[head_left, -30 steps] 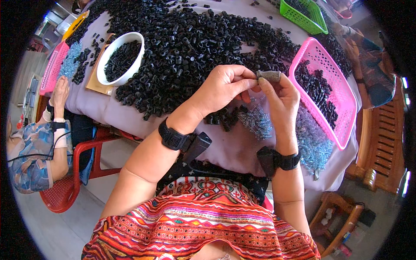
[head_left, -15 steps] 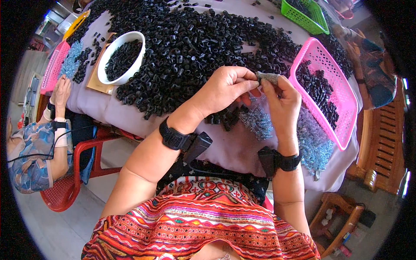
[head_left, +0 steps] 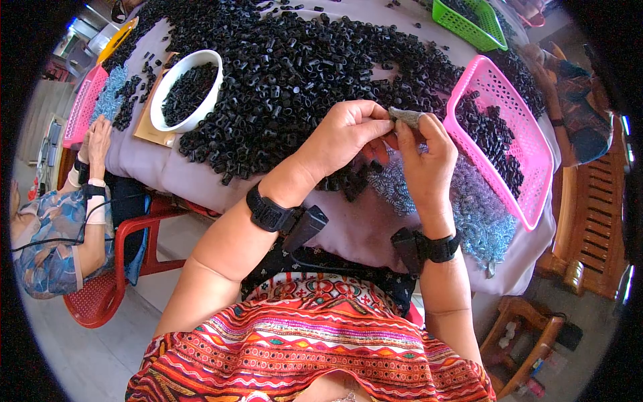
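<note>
Over the near edge of the heap of small black plastic pieces [head_left: 288, 74], my two hands meet at their fingertips. My left hand [head_left: 340, 137] is closed in a pinch, thumb against forefinger. My right hand [head_left: 432, 157] is closed too, its thumb bent up toward the forefinger. A grey, rough-looking piece [head_left: 407, 118] lies along the right fingertips; I cannot tell whether it covers the finger or is held. Whatever small thing sits between the fingertips is hidden. Below and beside the right hand spreads a pile of bluish, coil-like small parts [head_left: 485, 224].
A pink perforated basket [head_left: 541, 157] with black pieces leans at the right. A white oval bowl [head_left: 157, 110] stands left on a brown board, and a green basket [head_left: 492, 30] at the far right. Another person's hands [head_left: 98, 137] work at the left, by a red chair [head_left: 120, 258].
Both hands have shifted slightly left, the right one most, and stay together at the fingertips. The grey piece moved with them.
</note>
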`<move>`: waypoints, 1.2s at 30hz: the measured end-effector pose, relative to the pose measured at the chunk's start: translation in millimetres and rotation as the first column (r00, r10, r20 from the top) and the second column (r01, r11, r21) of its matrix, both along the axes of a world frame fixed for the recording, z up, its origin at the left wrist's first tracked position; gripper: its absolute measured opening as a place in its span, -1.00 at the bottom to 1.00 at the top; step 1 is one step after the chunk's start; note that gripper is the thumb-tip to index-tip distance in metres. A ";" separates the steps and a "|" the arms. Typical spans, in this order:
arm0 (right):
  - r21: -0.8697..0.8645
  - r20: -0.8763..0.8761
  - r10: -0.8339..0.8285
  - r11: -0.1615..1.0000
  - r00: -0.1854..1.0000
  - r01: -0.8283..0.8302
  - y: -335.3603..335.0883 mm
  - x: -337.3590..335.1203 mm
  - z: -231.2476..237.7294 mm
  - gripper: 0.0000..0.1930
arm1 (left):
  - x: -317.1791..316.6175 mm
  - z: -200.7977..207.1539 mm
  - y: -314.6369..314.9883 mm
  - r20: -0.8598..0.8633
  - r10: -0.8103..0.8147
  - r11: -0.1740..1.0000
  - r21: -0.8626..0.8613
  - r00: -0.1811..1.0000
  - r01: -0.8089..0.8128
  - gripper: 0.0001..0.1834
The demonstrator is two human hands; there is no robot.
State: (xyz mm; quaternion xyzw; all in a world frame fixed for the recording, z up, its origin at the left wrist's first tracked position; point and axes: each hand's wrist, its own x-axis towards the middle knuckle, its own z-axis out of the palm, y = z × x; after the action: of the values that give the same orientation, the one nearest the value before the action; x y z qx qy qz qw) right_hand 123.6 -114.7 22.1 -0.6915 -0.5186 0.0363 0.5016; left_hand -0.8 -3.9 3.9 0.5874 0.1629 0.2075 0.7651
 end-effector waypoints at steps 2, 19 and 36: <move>-0.003 -0.003 0.021 1.000 1.000 -0.021 0.1 -1.6 0.9 -0.89 | -1.3 -0.5 1.0 -0.003 0.017 1.000 -0.016 1.000 -0.018 -0.78; -0.159 0.315 0.033 0.987 0.949 0.019 -0.8 0.9 -8.4 -0.57 | 3.0 -3.3 -4.9 0.008 0.033 0.987 0.159 0.999 -0.034 -0.78; -0.137 0.146 0.031 0.991 0.989 -0.011 -1.7 -2.7 -9.5 -0.65 | 1.3 2.6 -7.8 -0.045 0.027 0.941 0.338 0.999 -0.010 -0.69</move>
State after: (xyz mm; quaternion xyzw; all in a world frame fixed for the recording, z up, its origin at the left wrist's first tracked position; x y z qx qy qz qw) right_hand 120.9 -116.4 12.6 -0.7192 -0.5579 0.0252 0.4133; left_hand 0.4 -11.7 6.5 0.7132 0.1489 0.2253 0.6468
